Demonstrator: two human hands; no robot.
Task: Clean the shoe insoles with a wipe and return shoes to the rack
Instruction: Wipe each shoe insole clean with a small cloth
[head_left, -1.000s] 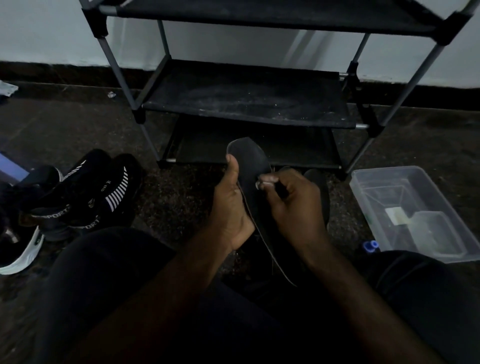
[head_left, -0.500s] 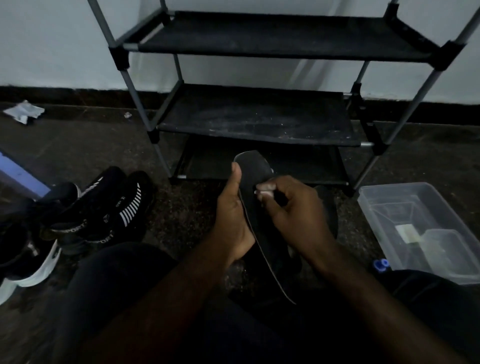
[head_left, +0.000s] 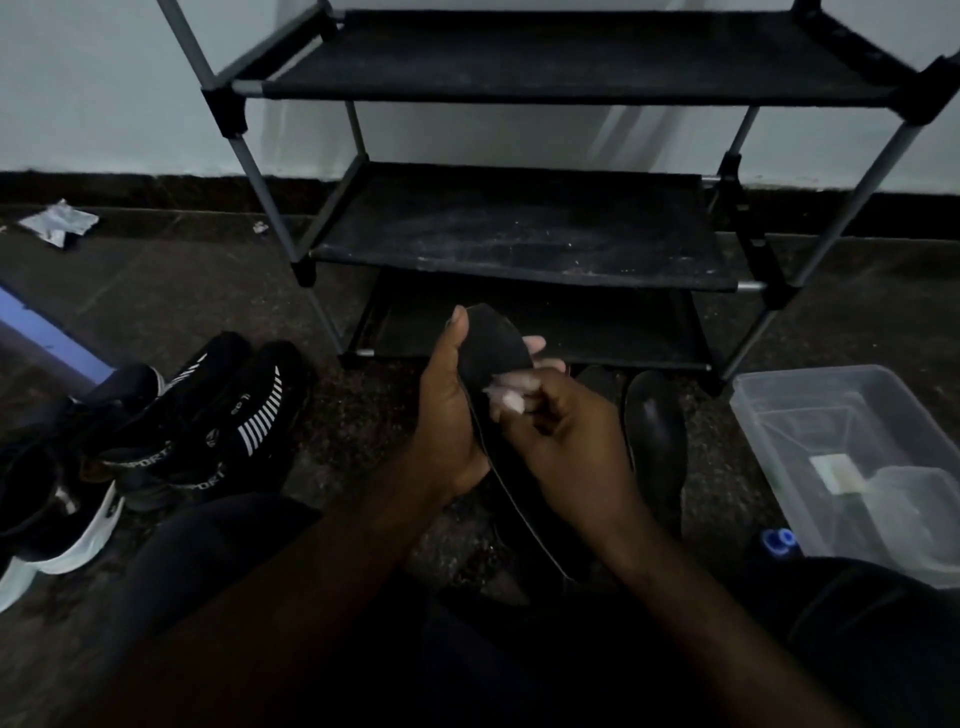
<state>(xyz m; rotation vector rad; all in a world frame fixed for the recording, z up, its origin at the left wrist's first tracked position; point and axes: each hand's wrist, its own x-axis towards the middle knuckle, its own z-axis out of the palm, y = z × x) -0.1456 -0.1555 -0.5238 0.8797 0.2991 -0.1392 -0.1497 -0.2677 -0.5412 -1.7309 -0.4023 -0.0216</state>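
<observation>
A dark insole (head_left: 493, 348) stands nearly on edge in front of me. My left hand (head_left: 447, 421) grips its left edge, thumb along the top, fingertips showing behind. My right hand (head_left: 566, 436) pinches a small white wipe (head_left: 506, 395) against the insole's face. A black shoe (head_left: 652, 431) lies on the floor just right of my right hand. The black shoe rack (head_left: 519, 228) stands straight ahead with bare shelves.
Black sport shoes with white stripes (head_left: 208, 421) and a white-soled shoe (head_left: 57, 525) sit on the floor at left. A clear plastic bin (head_left: 769, 405) stands at right, a blue cap (head_left: 776, 540) beside it. A crumpled white scrap (head_left: 60, 223) lies near the wall.
The view has tilted up slightly, so the rack sits lower in frame. My right hand with the wipe has slid a little down the insole. The left hand keeps its grip.
</observation>
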